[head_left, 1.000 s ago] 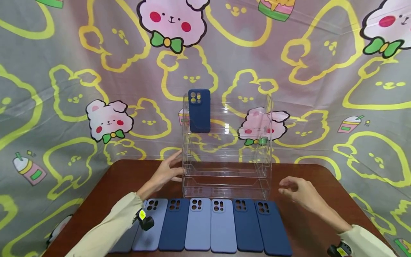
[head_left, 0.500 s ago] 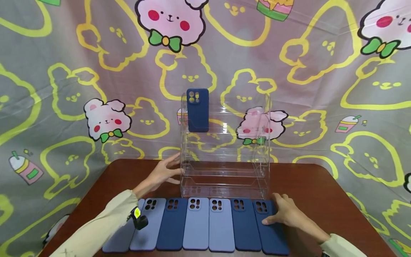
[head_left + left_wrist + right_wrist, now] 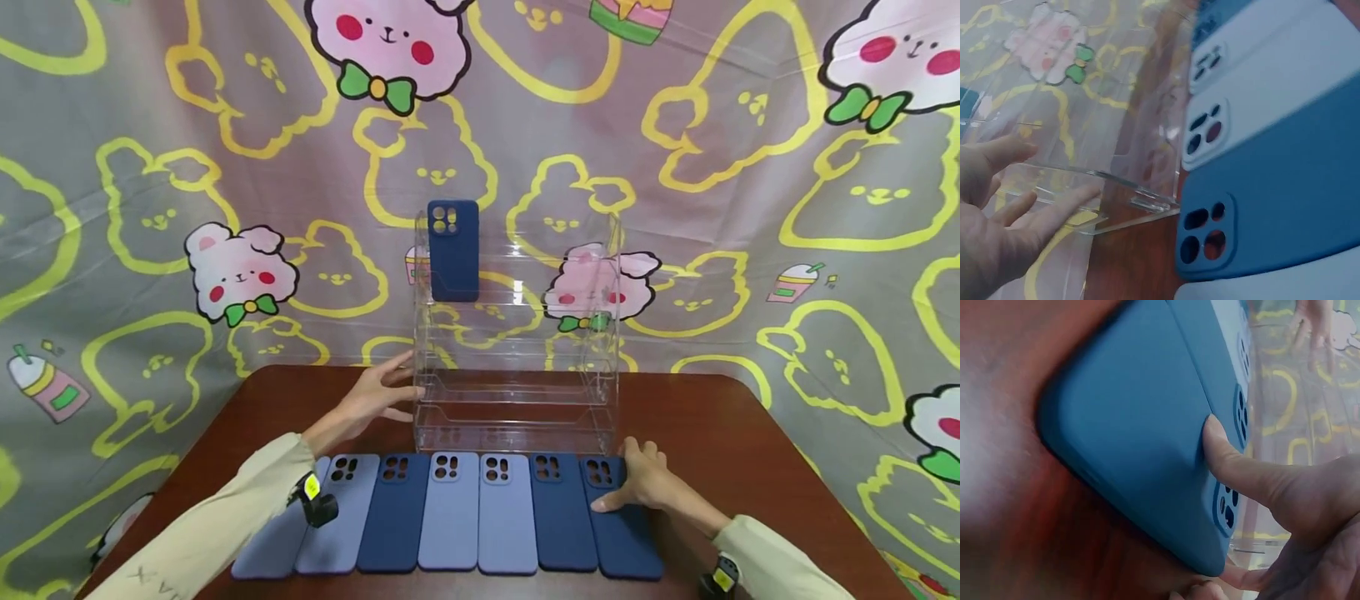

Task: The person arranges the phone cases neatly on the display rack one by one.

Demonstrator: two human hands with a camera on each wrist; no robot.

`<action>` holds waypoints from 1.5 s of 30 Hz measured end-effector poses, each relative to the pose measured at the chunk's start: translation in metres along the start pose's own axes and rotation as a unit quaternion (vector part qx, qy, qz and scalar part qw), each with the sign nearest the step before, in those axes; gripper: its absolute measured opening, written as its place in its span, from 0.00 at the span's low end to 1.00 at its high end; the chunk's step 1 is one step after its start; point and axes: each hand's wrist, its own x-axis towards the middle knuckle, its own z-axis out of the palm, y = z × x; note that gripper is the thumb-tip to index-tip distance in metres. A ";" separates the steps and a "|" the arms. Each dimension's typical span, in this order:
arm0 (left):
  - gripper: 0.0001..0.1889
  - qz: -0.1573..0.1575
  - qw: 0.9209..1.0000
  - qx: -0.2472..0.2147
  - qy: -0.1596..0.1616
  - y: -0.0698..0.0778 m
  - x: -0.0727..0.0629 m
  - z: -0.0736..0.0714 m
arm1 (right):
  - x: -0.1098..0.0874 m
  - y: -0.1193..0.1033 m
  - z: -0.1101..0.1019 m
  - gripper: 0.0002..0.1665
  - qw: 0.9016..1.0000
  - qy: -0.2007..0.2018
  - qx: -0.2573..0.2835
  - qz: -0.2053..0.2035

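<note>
A row of several phone cases lies flat on the table, some light blue and some dark blue. At its right end, my right hand [image 3: 647, 477] spans the dark blue phone case [image 3: 630, 537]. The thumb [image 3: 1235, 465] presses near its left edge, while the other fingers curl by its right side, partly hidden. Behind the row stands a clear tiered display rack [image 3: 517, 392], with another dark blue phone case [image 3: 455, 262] upright at its upper left. My left hand [image 3: 367, 400] is beside the rack's left side, fingers spread and touching or almost touching it.
Light blue phone cases [image 3: 448, 525] [image 3: 508, 525] fill the middle of the row, close to the rack's front. A patterned cloth [image 3: 705, 167] hangs behind the brown table [image 3: 697, 417]. The left sleeve [image 3: 217, 517] passes over the row's left end.
My right hand has come leftward and down from beside the rack onto the rightmost dark blue case. The left hand stays by the rack, and the head view has shifted slightly.
</note>
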 end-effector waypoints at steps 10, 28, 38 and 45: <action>0.41 0.026 0.999 0.032 0.026 -0.007 -0.007 -0.002 | 0.011 -0.007 0.000 0.66 0.998 -0.016 0.052 0.027; 0.41 0.036 0.999 0.031 0.018 -0.009 -0.003 0.004 | 0.001 0.052 -0.032 0.28 0.960 -0.099 0.258 -0.049; 0.41 0.036 0.998 0.037 0.025 -0.012 0.001 0.008 | -0.002 0.057 -0.039 0.27 0.945 -0.120 0.301 -0.051; 0.41 0.048 0.998 0.039 0.023 -0.015 0.001 0.004 | 0.000 0.056 -0.046 0.28 0.930 -0.142 0.336 -0.044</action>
